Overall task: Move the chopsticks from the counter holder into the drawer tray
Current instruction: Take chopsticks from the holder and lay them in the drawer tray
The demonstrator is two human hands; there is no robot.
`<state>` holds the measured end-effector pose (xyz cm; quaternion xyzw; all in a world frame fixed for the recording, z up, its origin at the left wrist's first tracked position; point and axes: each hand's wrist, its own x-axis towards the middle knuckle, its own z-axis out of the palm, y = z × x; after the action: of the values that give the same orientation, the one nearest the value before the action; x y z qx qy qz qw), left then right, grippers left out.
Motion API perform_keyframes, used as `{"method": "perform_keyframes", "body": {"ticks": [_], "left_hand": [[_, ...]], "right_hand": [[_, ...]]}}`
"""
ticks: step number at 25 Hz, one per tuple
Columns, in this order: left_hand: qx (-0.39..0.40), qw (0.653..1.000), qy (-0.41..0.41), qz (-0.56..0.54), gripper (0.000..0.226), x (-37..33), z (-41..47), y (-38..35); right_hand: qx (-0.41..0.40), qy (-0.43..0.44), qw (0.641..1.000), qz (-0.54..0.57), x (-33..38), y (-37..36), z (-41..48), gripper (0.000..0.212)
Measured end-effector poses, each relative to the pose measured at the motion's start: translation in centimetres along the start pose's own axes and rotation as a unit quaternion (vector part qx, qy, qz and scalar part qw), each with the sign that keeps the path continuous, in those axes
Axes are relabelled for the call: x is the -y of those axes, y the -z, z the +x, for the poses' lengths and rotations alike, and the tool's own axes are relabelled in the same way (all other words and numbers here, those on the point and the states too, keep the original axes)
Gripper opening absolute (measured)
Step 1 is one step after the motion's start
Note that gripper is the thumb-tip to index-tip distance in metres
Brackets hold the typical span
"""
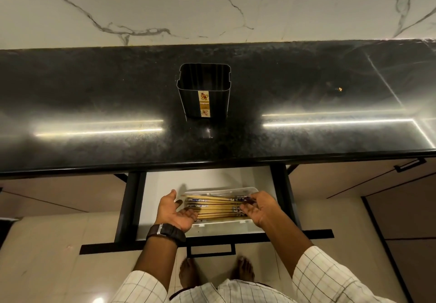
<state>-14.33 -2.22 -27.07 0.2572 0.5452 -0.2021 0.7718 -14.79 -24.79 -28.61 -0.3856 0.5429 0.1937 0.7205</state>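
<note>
So, most of the job looks done already. The pale wooden chopsticks with blue-patterned ends [215, 208] are lying flat in a bundle inside the shallow clear plastic tray [250, 189], which sits in the pulled-out white-lined drawer [160, 184]. The bundle is bracketed between the two sets of fingers, running side to side from one hand to the other.

The left hand [175, 213] is turned palm up with the thumb held out wide. Its fingers [191, 214] are straight and loosely together, and their tips are laid against the left ends of the sticks. Nothing is being gripped on that side.

The right hand [258, 208] is brought in at the opposite ends, with its fingers [246, 208] bent a little over the patterned tips. Whether a stick is actually being pinched there or the ends are just being nudged can't be told, since that corner is dark and a bit smeared.

Well beyond the fingertips, up on the black speckled stone counter [94, 104], the black ribbed rectangular holder with the floral sticker [204, 90] is standing upright. No sticks are seen poking out of it, and its inside is just shadow, so it's probably emptied.

What's left, by the look of it: the bundle gets squared up in the tray, the hands get pulled clear, and maybe the drawer gets pushed shut, though that isn't strictly asked for. Nothing further seems to need fetching from the holder.
</note>
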Motion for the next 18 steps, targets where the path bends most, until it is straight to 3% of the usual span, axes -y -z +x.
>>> {"method": "perform_keyframes", "body": {"ticks": [3, 5, 10, 14, 18], "left_hand": [[0.032, 0.998, -0.023, 0.039, 0.051, 0.0, 0.4, 0.1], [0.062, 0.993, -0.027, 0.094, 0.046, 0.2, 0.8, -0.3], [0.09, 0.984, -0.022, 0.15, 0.047, 1.0, 1.7, -1.8], [0.07, 0.991, -0.02, 0.113, 0.04, 0.8, 3.0, -2.4], [0.03, 0.998, -0.021, 0.055, 0.034, 0.7, 3.5, -1.9]], "right_hand": [[-0.027, 0.047, 0.996, -0.069, -0.1, -0.3, 0.6, 0.022], [-0.043, 0.076, 0.979, -0.182, -0.2, -0.9, 1.0, 0.026], [-0.036, 0.131, 0.899, -0.415, -1.2, -2.2, 1.7, 0.022], [-0.015, 0.168, 0.829, -0.533, -1.2, -2.3, 2.8, 0.036], [0.024, 0.186, 0.757, -0.625, -1.4, -1.6, 2.9, 0.031]]}}
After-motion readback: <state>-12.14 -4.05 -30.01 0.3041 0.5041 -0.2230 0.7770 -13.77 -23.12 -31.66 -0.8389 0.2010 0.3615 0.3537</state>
